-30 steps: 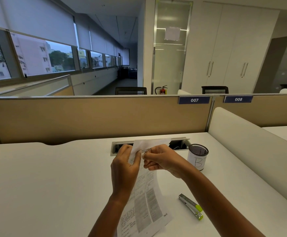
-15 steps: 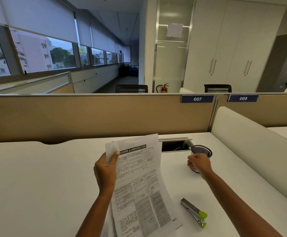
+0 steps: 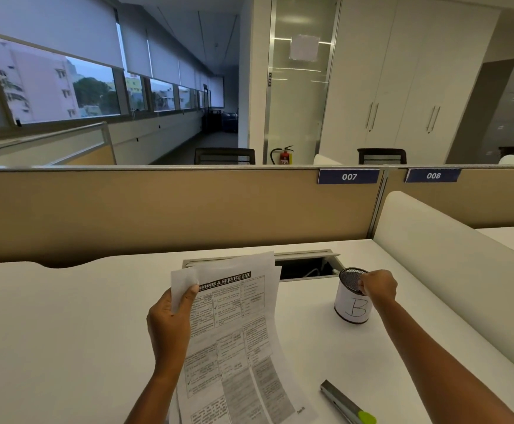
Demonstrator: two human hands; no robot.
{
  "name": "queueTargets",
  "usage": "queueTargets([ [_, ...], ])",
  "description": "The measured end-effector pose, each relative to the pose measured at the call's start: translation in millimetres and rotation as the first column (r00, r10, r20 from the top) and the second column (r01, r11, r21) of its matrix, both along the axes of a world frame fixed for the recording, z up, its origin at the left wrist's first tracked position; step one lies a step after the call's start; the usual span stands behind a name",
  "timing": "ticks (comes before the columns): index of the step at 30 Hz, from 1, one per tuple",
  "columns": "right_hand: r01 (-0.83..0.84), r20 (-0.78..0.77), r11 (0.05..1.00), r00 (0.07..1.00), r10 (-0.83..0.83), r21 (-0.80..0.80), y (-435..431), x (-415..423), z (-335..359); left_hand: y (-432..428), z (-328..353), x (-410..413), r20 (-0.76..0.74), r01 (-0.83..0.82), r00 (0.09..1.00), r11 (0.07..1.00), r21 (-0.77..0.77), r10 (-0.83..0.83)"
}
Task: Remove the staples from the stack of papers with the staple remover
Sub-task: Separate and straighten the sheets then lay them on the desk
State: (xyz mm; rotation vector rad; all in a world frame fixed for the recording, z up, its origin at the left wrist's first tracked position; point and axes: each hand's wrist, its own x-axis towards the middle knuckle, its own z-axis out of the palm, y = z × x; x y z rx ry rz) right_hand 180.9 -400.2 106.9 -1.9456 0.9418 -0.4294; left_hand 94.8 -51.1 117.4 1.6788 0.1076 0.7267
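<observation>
Paper is the story here, thin printed sheets: the papers [image 3: 240, 332] are up off the desk [image 3: 66, 332], held in front of the person by the left hand [image 3: 170, 325], which pinches the top left corner, thumb [image 3: 189, 293] on the front and fingers behind. Look at how they hang: the sheets bow and the lower end trails down toward the desk, so I judge them light, limp, quick to crease and quick to tear at a corner. A white flap shows above the thumb (whether a staple sits under it I cannot make out). Over on the other side, the right hand [image 3: 379, 287] hovers at the mouth of the mesh cup [image 3: 352, 310] marked B, fingers bunched and pointing down at the rim; it is too small to tell whether they pinch anything. The remover [image 3: 346, 402], slim metal with a green tip, lies on the desk at lower right, well apart from both hands. My read: it is rigid and light, best taken around its middle, with the papers gripped close beside the staple so the pull does not rip the sheet.
</observation>
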Motion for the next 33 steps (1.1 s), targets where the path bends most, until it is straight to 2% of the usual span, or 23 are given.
queueTargets([
  [3,0.0,0.006,0.999,1.0,0.0,0.037,-3.4,1.8,0.1,-0.5,1.6,-1.0,0.015,0.014,1.0,1.0,-0.016,-0.014],
  [6,-0.026,0.083,0.999,0.996,0.028,-0.03,6.4,-9.9,4.8,0.0,6.5,-6.0,0.037,0.033,0.999,0.998,-0.061,-0.03],
  [9,-0.278,0.259,0.96,0.926,0.274,-0.02,37.9,-30.7,11.0,0.3,14.6,-13.4,0.055,0.068,0.997,0.988,-0.135,-0.062],
  [11,-0.521,0.33,0.853,0.811,0.483,0.032,64.5,-47.5,12.8,1.1,21.4,-20.1,0.062,0.104,0.994,0.976,-0.191,-0.094],
  [14,-0.802,0.313,0.593,0.582,0.75,0.072,95.4,-77.6,13.0,4.0,32.0,-32.9,0.079,0.169,0.985,0.947,-0.274,-0.153],
  [15,-0.841,0.327,0.534,0.531,0.782,0.086,104.3,-86.1,12.6,5.6,35.2,-37.7,0.087,0.188,0.982,0.935,-0.301,-0.17],
  [17,-0.871,0.399,0.484,0.472,0.786,0.078,118.4,-98.5,10.5,8.2,39.7,-45.0,0.097,0.209,0.978,0.917,-0.341,-0.187],
  [23,-0.781,0.638,0.609,0.542,0.547,0.141,143.7,-121.5,2.8,15.8,47.1,-60.5,0.11,0.247,0.969,0.906,-0.344,-0.222],
  [27,-0.733,0.706,0.665,0.546,0.452,0.141,152.7,-136.1,9.0,23.1,43.3,-66.9,0.082,0.34,0.94,0.901,-0.27,-0.331],
  [30,-0.685,0.757,0.714,0.54,0.368,0.142,155.9,-143.2,14.8,26.2,32.7,-70.8,-0.013,0.414,0.905,0.885,-0.215,-0.426],
  [33,-0.677,0.783,0.718,0.531,0.324,0.162,156.7,-150.6,18.2,25.8,19.5,-75.6,-0.051,0.459,0.876,0.861,-0.222,-0.48],
])
